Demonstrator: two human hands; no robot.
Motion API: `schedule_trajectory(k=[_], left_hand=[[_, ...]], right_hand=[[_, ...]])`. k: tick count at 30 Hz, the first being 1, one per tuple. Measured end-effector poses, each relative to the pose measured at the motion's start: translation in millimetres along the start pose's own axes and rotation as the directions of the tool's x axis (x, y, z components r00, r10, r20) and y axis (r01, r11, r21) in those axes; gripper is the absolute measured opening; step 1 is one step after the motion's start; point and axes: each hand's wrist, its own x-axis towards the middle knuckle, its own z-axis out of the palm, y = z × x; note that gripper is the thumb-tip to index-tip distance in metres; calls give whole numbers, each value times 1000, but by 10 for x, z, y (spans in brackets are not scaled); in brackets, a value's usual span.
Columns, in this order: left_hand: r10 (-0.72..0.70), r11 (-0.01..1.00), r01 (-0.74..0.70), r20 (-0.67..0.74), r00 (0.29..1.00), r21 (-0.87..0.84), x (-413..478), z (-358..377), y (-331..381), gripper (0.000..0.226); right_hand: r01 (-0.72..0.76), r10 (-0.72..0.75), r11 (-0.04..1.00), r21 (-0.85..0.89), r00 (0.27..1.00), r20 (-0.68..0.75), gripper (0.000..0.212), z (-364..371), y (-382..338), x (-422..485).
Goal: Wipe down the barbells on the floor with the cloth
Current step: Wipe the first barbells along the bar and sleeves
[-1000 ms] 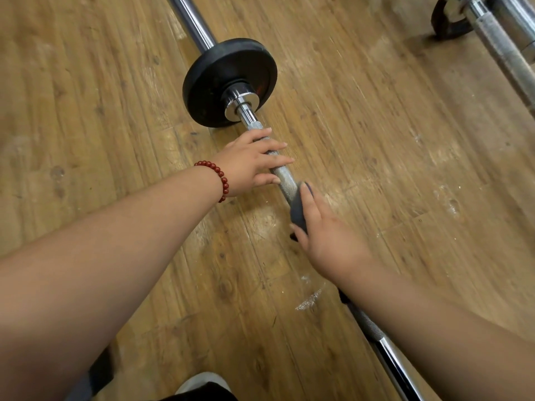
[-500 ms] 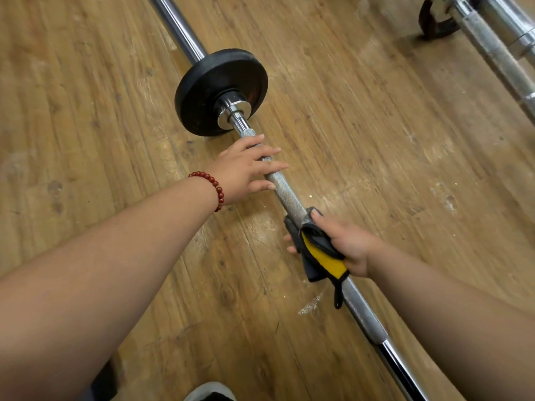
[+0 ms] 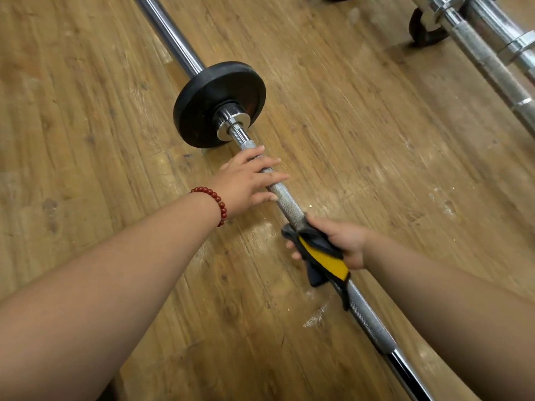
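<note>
A chrome barbell (image 3: 285, 199) lies diagonally on the wooden floor, with a black weight plate (image 3: 202, 102) on it near the top centre. My left hand (image 3: 246, 180), a red bead bracelet at its wrist, rests on the knurled bar just below the plate with its fingers straight. Lower on the bar, my right hand (image 3: 344, 241) grips a dark grey and yellow cloth (image 3: 321, 257) wrapped round the shaft. A dark strap of the cloth hangs down along the bar.
More chrome barbells (image 3: 489, 62) lie at the top right, with a dark plate (image 3: 419, 27) beside them. Worn wooden floor (image 3: 376, 140) lies between the two groups of bars. White scuff marks show on the boards under my right arm.
My right hand has slid with the cloth down the bar, away from the plate, and turned so the yellow side shows. My left hand has stayed on the bar.
</note>
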Motion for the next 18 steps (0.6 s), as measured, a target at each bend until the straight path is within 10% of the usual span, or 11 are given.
schedule_trajectory(k=[11,18], left_hand=[[23,993,-27,43,999,115,-1,-63,11,49],[59,971,-102,198,978,216,26,-247,20,54]], right_hand=[[29,-103,931,-364,977,-185,13,242,-118,-106],[-92,-471,496,-864,807,-357,52,534,-245,-8]])
